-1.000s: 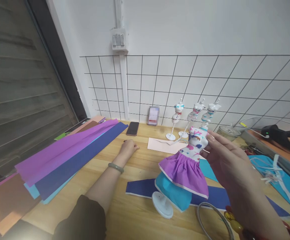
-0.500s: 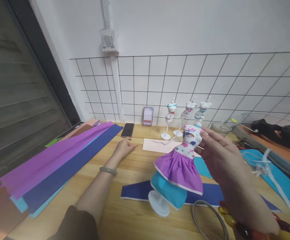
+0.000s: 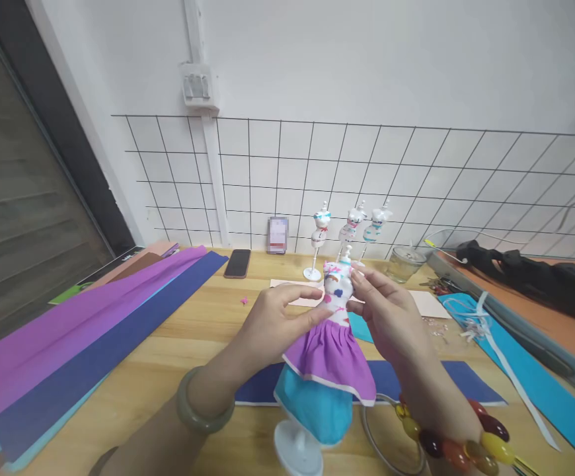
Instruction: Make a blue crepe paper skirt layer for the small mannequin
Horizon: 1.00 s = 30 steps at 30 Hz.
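A miniature dress form (image 3: 337, 291) with a white, paint-spotted torso stands tilted in front of me. It wears a purple gathered skirt (image 3: 330, 357) over a turquoise underskirt (image 3: 312, 403), both edged in white, and has a round white base (image 3: 298, 449). My right hand (image 3: 391, 311) grips the torso from the right, thumb near the shoulder. My left hand (image 3: 277, 317) is at the left of the waist, thumb and fingers apart; whether the thumb touches the form I cannot tell.
Several small dress forms (image 3: 320, 228) stand by the wire grid. A phone (image 3: 238, 263), a pink bit (image 3: 244, 301), purple fabric (image 3: 119, 317) and navy fabric (image 3: 466, 383) lie on the table. A metal hoop (image 3: 391, 456) is by my right wrist; a glass jar (image 3: 406, 263) sits behind.
My left hand has moved from near the phone over to the dress form's waist. The right hand has shifted the form slightly left and lower. The view has turned a little right.
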{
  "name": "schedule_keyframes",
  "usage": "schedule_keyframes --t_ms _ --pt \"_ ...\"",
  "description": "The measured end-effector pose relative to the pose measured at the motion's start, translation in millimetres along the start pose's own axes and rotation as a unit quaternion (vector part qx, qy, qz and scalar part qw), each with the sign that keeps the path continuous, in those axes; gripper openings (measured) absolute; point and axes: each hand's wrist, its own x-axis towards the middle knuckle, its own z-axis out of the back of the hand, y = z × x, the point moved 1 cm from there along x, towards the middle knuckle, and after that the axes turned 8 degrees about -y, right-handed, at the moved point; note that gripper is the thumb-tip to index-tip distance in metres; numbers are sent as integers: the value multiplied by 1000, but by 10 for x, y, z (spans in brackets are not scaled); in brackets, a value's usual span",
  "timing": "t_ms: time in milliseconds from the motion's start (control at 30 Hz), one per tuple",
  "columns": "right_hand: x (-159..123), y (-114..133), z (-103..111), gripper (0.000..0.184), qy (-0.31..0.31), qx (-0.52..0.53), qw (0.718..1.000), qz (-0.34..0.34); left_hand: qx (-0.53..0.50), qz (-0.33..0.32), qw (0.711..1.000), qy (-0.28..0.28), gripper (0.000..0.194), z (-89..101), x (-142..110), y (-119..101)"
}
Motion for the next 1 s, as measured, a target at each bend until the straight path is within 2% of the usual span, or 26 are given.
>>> schedule_keyframes --t_ms 233,367,467,633,733,800,833,933,1000 --pt "-84 -24 -77 29 2 -28 999 24 -72 55 995 -33 18 -35 4 74" --pt "-121 -4 -91 29 -8 -21 999 29 -110 66 992 -3 19 -34 18 57" --pt "-127 -1 -88 27 -9 -18 1000 16 -99 68 993 10 22 -24 16 36" --pt "-109 -38 -99 35 16 16 1000 3 -95 50 994 0 22 -14 -7 29" --pt "-118 -41 -104 39 12 18 999 24 19 -19 998 -58 19 8 -38 -7" --pt "-149 -13 -99 41 -4 3 998 60 150 -123 976 -104 12 23 -63 -48" --pt "-174 10 -94 42 -13 -14 996 82 213 -187 951 -122 8 26 -78 -68" --pt "-263 106 -82 50 -19 -89 986 138 345 -367 848 -163 13 26 -119 -93" --pt "-314 170 -78 49 -11 -140 979 147 382 -430 799 -174 17 26 -132 -79"
